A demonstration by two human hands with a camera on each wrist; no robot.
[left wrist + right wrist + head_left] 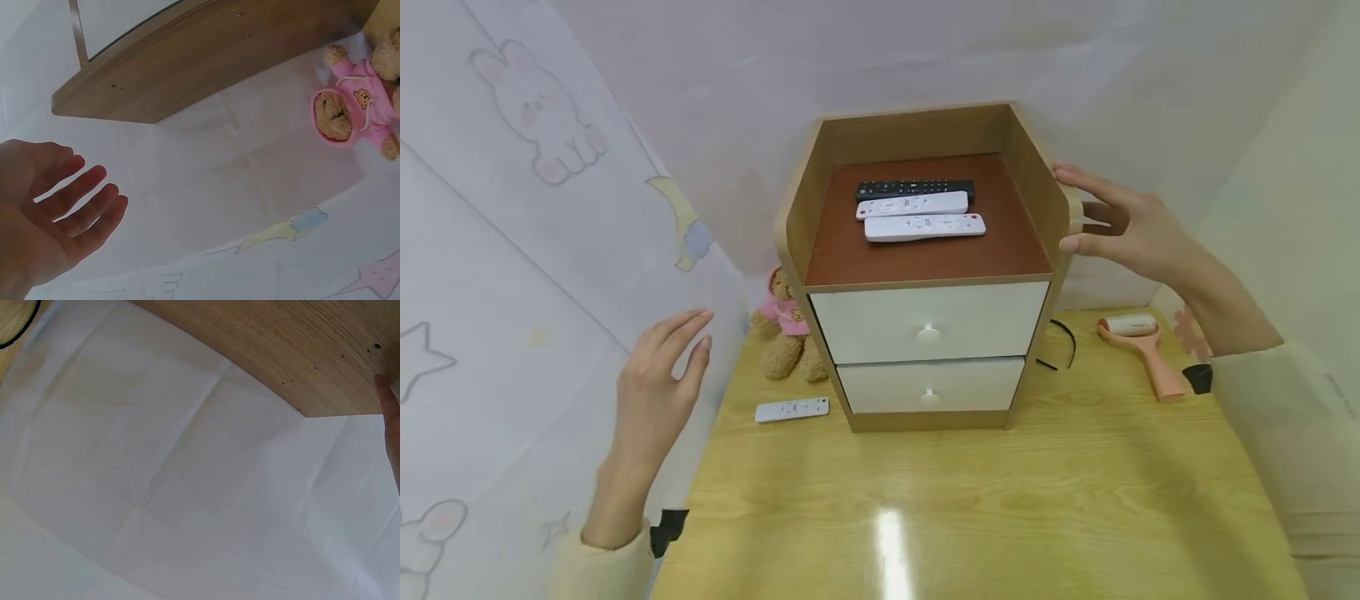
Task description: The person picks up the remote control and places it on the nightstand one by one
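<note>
A small wooden cabinet (925, 421) with two white drawers stands on the table. On its brown top tray lie a black remote control (917, 188) and two white remote controls, the rear one (912, 205) behind the front one (925, 227). My right hand (1138, 229) is at the cabinet's right side panel, its fingertips against the wood; in the right wrist view one finger (390, 419) touches the panel. My left hand (658, 383) hovers in the air left of the cabinet, fingers loosely bent, holding nothing. Another white remote control (792, 409) lies on the table.
Beside the cabinet's left side sits a teddy bear (786, 321) in a pink hoodie. To the right lie a black headband (1071, 342) and an orange-handled lint roller (1146, 346). Walls with cartoon drawings border the table (1000, 500) at the back and sides.
</note>
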